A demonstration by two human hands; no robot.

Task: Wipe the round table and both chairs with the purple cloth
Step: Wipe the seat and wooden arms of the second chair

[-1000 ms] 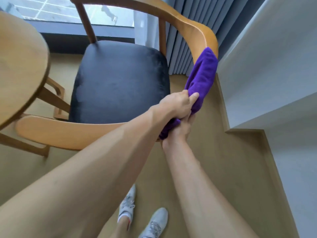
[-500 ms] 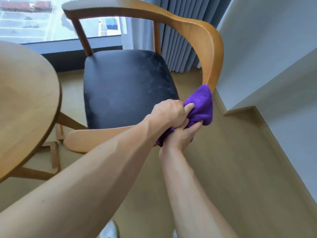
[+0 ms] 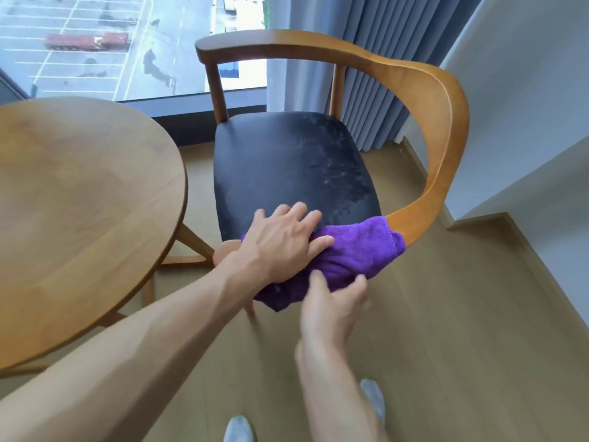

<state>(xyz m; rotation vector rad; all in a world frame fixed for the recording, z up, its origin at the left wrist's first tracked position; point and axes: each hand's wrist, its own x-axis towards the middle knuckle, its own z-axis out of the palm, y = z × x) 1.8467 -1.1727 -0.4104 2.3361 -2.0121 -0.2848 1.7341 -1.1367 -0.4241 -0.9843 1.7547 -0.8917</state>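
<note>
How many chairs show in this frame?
1. The chair stands right of the round table, by the window, with the purple cloth draped over its near armrest. The task's second chair is out of view.

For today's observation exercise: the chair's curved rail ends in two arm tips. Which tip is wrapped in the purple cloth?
The near tip, by the seat's front edge: the purple cloth covers it under the left hand. The far tip, by the window, is bare wood.
</note>
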